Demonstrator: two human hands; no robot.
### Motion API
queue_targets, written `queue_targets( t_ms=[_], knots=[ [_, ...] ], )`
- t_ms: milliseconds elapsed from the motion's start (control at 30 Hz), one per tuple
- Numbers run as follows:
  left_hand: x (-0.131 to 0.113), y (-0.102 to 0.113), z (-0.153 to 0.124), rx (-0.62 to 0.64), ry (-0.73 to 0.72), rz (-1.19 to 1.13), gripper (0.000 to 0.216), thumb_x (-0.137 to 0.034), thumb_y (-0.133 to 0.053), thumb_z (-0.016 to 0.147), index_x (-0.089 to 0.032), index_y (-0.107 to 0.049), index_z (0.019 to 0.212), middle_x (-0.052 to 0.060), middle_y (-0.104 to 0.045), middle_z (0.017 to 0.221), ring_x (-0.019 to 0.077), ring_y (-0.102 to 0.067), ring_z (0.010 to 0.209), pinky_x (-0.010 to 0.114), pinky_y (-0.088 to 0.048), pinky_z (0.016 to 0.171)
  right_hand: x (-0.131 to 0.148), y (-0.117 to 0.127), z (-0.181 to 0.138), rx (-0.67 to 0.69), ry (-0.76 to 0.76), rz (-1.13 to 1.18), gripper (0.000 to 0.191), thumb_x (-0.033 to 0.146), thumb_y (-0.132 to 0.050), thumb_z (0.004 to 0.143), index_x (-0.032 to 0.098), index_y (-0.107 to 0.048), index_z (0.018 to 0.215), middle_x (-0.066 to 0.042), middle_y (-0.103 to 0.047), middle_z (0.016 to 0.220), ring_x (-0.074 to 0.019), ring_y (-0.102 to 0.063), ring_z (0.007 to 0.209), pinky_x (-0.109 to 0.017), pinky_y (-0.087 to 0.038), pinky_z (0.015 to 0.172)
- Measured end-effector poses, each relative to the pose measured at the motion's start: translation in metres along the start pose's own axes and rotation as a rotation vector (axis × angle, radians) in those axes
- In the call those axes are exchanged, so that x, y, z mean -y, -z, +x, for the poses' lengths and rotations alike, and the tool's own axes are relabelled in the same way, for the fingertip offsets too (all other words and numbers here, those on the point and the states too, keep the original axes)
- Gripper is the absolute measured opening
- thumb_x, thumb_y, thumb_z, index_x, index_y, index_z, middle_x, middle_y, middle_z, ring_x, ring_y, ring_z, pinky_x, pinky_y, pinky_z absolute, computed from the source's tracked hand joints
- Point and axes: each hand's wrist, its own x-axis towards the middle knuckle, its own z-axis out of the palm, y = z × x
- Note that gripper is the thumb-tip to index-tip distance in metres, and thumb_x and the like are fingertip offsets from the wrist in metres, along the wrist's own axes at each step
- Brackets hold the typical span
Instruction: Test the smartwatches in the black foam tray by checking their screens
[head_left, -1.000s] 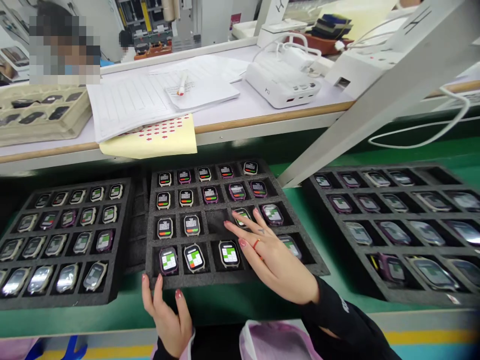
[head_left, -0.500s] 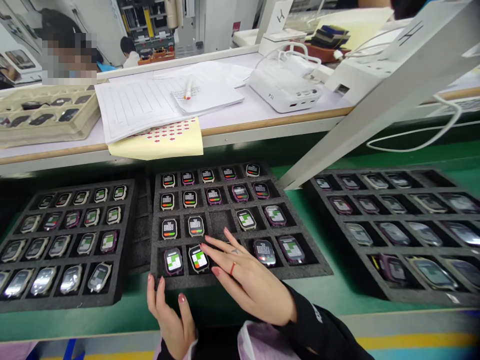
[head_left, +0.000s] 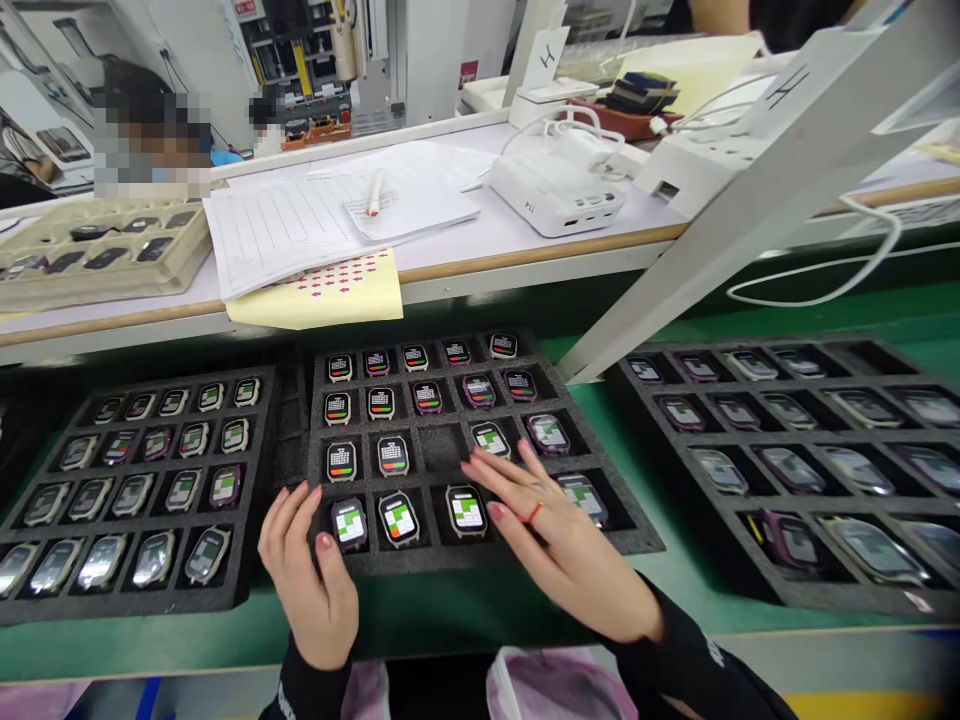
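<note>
A green assembly bench (head_left: 450, 620) carries 3 black foam trays of smartwatches side by side, with a white shelf (head_left: 450, 240) running behind them. On the shelf lie ruled paper forms (head_left: 277, 235), a pen (head_left: 373, 195) resting on a smaller stack of papers (head_left: 412, 200), a yellow sheet of red arrow stickers (head_left: 322, 300), a white power unit (head_left: 555, 190) and a beige pulp tray (head_left: 105, 290) of dark items. A blurred co-worker (head_left: 150, 145) sits beyond the shelf at left.

The centre tray (head_left: 480, 560) has 4 rows of 5 pockets, with 1 bare pocket (head_left: 442, 447) in the 3rd row. Both hands are open, gripping nothing. The left hand (head_left: 307, 570) hovers at the tray's near edge, just beside a purple-framed watch (head_left: 349, 523) in the 4th row. The right hand (head_left: 562, 545), its fingers spread and a red ring (head_left: 532, 513) on one of them, reaches over the 4th row. Its fingertips (head_left: 480, 472) are just above a green-screened watch (head_left: 466, 510), near the bare pocket.
</note>
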Motion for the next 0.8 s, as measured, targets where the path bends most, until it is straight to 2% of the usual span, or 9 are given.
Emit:
queue_targets(
  t_ms=[133, 300, 400, 533, 667, 800],
  knots=[
    [-0.004, -0.011, 0.003, 0.116, -0.018, 0.105, 0.042, -0.020, -0.048, 0.097, -0.014, -0.051, 0.139, 0.016, -0.056, 0.137, 0.0301, -0.040, 0.140, 0.048, -0.031, 0.116, -0.010, 0.013, -0.026, -0.082, -0.069, -0.004, 0.049, 0.010, -0.041, 0.104, 0.030, -0.046, 0.148, -0.005, -0.063, 0.137, -0.0263, -0.048, 0.137, -0.065, -0.017, 0.121],
    [-0.002, -0.014, 0.001, 0.118, -0.002, 0.137, 0.040, -0.022, -0.051, 0.097, -0.016, -0.055, 0.136, 0.015, -0.056, 0.138, 0.0316, -0.039, 0.141, 0.050, -0.030, 0.116, -0.011, 0.024, -0.057, -0.138, -0.123, -0.020, 0.047, 0.010, -0.040, 0.102, 0.028, -0.053, 0.143, -0.004, -0.068, 0.128, -0.0299, -0.048, 0.136, -0.066, -0.015, 0.121],
    [-0.003, -0.014, 0.002, 0.111, -0.006, 0.148, 0.035, -0.022, -0.053, 0.096, -0.015, -0.060, 0.130, 0.016, -0.057, 0.137, 0.0321, -0.040, 0.139, 0.050, -0.032, 0.115, -0.012, 0.025, -0.064, -0.124, -0.087, -0.039, 0.040, 0.009, -0.043, 0.100, 0.027, -0.063, 0.130, -0.003, -0.072, 0.120, -0.0314, -0.051, 0.134, -0.066, -0.013, 0.122],
    [-0.005, -0.015, 0.003, 0.126, -0.008, 0.175, 0.032, -0.020, -0.052, 0.097, -0.014, -0.062, 0.126, 0.017, -0.057, 0.136, 0.0324, -0.040, 0.139, 0.048, -0.033, 0.115, -0.015, 0.026, -0.060, -0.124, -0.045, -0.055, 0.034, 0.010, -0.044, 0.099, 0.024, -0.068, 0.120, -0.004, -0.074, 0.116, -0.0321, -0.052, 0.133, -0.064, -0.014, 0.122],
    [-0.006, -0.014, 0.001, 0.128, 0.009, 0.185, 0.038, -0.021, -0.052, 0.097, -0.012, -0.057, 0.133, 0.019, -0.054, 0.137, 0.0332, -0.040, 0.139, 0.049, -0.032, 0.115, -0.011, 0.022, -0.042, -0.150, 0.006, -0.033, 0.040, 0.008, -0.044, 0.098, 0.022, -0.063, 0.130, -0.005, -0.074, 0.117, -0.0313, -0.051, 0.134, -0.064, -0.015, 0.122],
    [-0.005, -0.015, 0.001, 0.150, 0.025, 0.207, 0.041, -0.021, -0.051, 0.097, -0.012, -0.055, 0.137, 0.019, -0.051, 0.141, 0.0337, -0.038, 0.140, 0.049, -0.034, 0.114, -0.001, 0.008, -0.013, -0.074, 0.052, -0.016, 0.043, 0.007, -0.042, 0.100, 0.019, -0.055, 0.140, -0.008, -0.071, 0.123, -0.0287, -0.048, 0.137, -0.064, -0.017, 0.122]
  ],
)
